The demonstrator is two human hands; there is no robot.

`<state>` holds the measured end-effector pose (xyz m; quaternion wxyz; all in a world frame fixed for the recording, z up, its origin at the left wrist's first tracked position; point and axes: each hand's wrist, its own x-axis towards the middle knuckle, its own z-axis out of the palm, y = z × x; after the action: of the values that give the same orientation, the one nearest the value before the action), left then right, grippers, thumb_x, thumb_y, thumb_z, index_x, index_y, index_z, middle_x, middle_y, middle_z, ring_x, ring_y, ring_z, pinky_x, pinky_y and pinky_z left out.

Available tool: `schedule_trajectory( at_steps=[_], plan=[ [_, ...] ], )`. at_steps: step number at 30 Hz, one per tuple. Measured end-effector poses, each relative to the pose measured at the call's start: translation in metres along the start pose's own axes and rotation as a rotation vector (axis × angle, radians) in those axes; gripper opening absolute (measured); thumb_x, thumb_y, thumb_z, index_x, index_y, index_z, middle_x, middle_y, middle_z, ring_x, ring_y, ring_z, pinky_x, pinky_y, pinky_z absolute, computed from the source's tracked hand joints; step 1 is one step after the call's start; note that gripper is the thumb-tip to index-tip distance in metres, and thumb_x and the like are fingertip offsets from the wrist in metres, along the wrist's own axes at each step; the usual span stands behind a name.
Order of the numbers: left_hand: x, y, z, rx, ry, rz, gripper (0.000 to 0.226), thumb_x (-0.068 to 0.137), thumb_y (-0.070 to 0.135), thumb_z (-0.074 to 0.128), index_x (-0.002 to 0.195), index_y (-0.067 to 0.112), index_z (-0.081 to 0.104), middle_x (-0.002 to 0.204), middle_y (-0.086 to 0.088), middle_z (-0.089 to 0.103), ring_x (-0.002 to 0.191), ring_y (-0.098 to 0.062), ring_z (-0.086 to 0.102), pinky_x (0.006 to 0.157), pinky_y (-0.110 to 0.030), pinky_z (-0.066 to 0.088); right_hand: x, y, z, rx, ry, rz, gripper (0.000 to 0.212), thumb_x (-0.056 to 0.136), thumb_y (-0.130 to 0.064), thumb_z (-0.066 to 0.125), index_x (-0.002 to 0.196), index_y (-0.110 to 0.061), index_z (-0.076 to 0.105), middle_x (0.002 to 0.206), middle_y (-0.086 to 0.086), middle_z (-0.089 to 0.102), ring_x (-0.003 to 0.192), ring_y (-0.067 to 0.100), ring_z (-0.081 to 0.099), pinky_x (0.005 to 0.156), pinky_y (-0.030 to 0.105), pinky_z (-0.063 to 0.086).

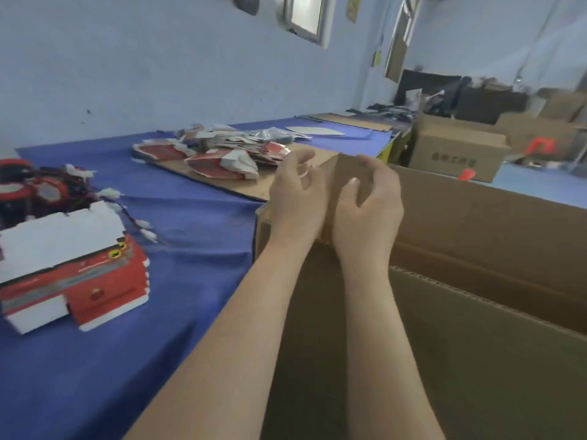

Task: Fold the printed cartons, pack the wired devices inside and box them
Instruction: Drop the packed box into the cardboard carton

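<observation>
We judged the job to be far from done. On the blue bench (197, 249) the cartons (73, 274) lay stacked at our left, red and white and, as far as we could tell, not yet folded. Just behind them the devices (38, 192) sat in a tangle, unpacked, their wires and white plugs trailing over the cloth. Farther back a loose heap (222, 157) of more printed cartons lay on a cardboard sheet (241, 188), too blurred for us to say whether any were folded or filled. The big box (492, 344) stood open at our right, against the bench edge, with its flaps up. Its inside was hidden from us, so we could not tell whether anything had gone in. By our reckoning that left the folding of the stack, the packing of the devices and most of the boxing still to do. Both hands were up at the box's far left corner, close together but apart. The left hand (298, 195) was over the bench side of that corner, fingers loosely bent and spread, gripping nothing. The right hand (368, 208) was just beside it over the box, thumb out and fingers softly curled, also holding nothing. We could not tell whether either hand touched the cardboard or merely hovered above it. A second box (457, 150) stood well apart, beyond the bench.
</observation>
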<state>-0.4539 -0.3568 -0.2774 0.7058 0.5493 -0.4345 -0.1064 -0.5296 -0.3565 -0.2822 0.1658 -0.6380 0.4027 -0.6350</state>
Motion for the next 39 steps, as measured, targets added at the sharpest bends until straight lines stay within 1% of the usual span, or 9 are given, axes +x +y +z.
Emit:
schedule_trajectory(
  at_steps=[4, 7, 10, 16, 24, 27, 30, 34, 39],
  plan=[
    [0.000, -0.026, -0.093, 0.136, 0.345, 0.049, 0.023, 0.091, 0.003, 0.048, 0.111, 0.012, 0.056, 0.120, -0.003, 0.054, 0.118, -0.018, 0.049, 0.101, -0.027, 0.038, -0.048, -0.027, 0.067, 0.252, -0.386, 0.055, 0.022, 0.094, -0.012, 0.047, 0.105, -0.022, 0.064, 0.089, -0.008, 0.069, 0.078, 0.002, 0.061, 0.073, 0.018, 0.047],
    [-0.010, -0.062, -0.178, 0.305, 0.588, -0.180, 0.034, 0.089, 0.004, 0.050, 0.124, 0.002, 0.051, 0.130, -0.008, 0.043, 0.130, -0.025, 0.039, 0.110, -0.038, 0.030, -0.093, -0.035, 0.122, 0.127, -0.833, 0.180, 0.028, 0.097, -0.020, 0.047, 0.121, -0.015, 0.061, 0.117, 0.001, 0.066, 0.106, 0.014, 0.060, 0.083, 0.022, 0.043],
    [-0.028, -0.090, -0.241, 0.357, 0.694, -0.495, 0.043, 0.088, 0.011, 0.052, 0.129, -0.002, 0.048, 0.141, -0.019, 0.038, 0.131, -0.034, 0.039, 0.109, -0.048, 0.033, -0.132, -0.038, 0.164, -0.024, -1.025, 0.159, 0.027, 0.095, -0.016, 0.048, 0.116, -0.006, 0.061, 0.121, 0.011, 0.063, 0.114, 0.029, 0.055, 0.083, 0.030, 0.039],
    [-0.039, -0.103, -0.265, 0.181, 0.629, -0.598, 0.022, 0.084, 0.002, 0.044, 0.097, 0.002, 0.061, 0.099, -0.013, 0.067, 0.087, -0.025, 0.059, 0.071, -0.032, 0.044, -0.168, -0.046, 0.197, -0.094, -0.992, 0.182, 0.033, 0.089, -0.008, 0.044, 0.119, -0.008, 0.057, 0.118, 0.014, 0.061, 0.108, 0.033, 0.055, 0.085, 0.033, 0.045],
    [-0.039, -0.095, -0.275, 0.270, 0.681, -0.539, 0.041, 0.089, 0.016, 0.053, 0.128, 0.006, 0.044, 0.127, -0.013, 0.049, 0.117, -0.032, 0.050, 0.102, -0.049, 0.042, -0.166, -0.056, 0.207, 0.167, -0.807, 0.412, 0.030, 0.094, -0.018, 0.049, 0.124, -0.016, 0.048, 0.098, -0.006, 0.059, 0.090, 0.016, 0.053, 0.066, 0.026, 0.039],
    [-0.039, -0.091, -0.289, 0.340, 0.718, -0.464, 0.029, 0.092, 0.017, 0.052, 0.119, 0.009, 0.046, 0.117, -0.010, 0.056, 0.111, -0.027, 0.054, 0.093, -0.044, 0.047, -0.165, -0.065, 0.216, 0.272, -0.777, 0.445, 0.038, 0.093, -0.018, 0.054, 0.129, -0.011, 0.048, 0.108, -0.001, 0.058, 0.098, 0.016, 0.055, 0.076, 0.026, 0.043],
    [-0.041, -0.084, -0.316, 0.294, 0.746, -0.367, 0.019, 0.095, 0.020, 0.052, 0.109, 0.016, 0.040, 0.097, 0.004, 0.057, 0.082, -0.011, 0.057, 0.062, -0.023, 0.042, -0.167, -0.075, 0.227, 0.268, -0.896, 0.322, 0.048, 0.093, -0.012, 0.051, 0.140, -0.013, 0.040, 0.124, -0.002, 0.057, 0.104, 0.016, 0.055, 0.082, 0.026, 0.041],
    [-0.046, -0.078, -0.366, 0.418, 0.719, -0.277, 0.024, 0.096, 0.009, 0.051, 0.116, 0.016, 0.041, 0.098, 0.006, 0.058, 0.087, -0.011, 0.056, 0.070, -0.022, 0.042, -0.183, -0.095, 0.245, 0.380, -0.994, 0.246, 0.067, 0.091, -0.005, 0.051, 0.150, -0.018, 0.022, 0.132, -0.003, 0.050, 0.109, 0.018, 0.057, 0.089, 0.033, 0.050],
    [-0.067, -0.073, -0.429, 0.519, 0.674, -0.258, 0.040, 0.093, 0.002, 0.046, 0.127, 0.021, 0.051, 0.101, 0.005, 0.066, 0.085, -0.015, 0.062, 0.066, -0.020, 0.043, -0.220, -0.131, 0.270, 0.476, -1.098, 0.097, 0.050, 0.089, -0.006, 0.053, 0.137, -0.018, 0.045, 0.105, -0.009, 0.065, 0.093, 0.006, 0.062, 0.078, 0.017, 0.048]
  ],
)
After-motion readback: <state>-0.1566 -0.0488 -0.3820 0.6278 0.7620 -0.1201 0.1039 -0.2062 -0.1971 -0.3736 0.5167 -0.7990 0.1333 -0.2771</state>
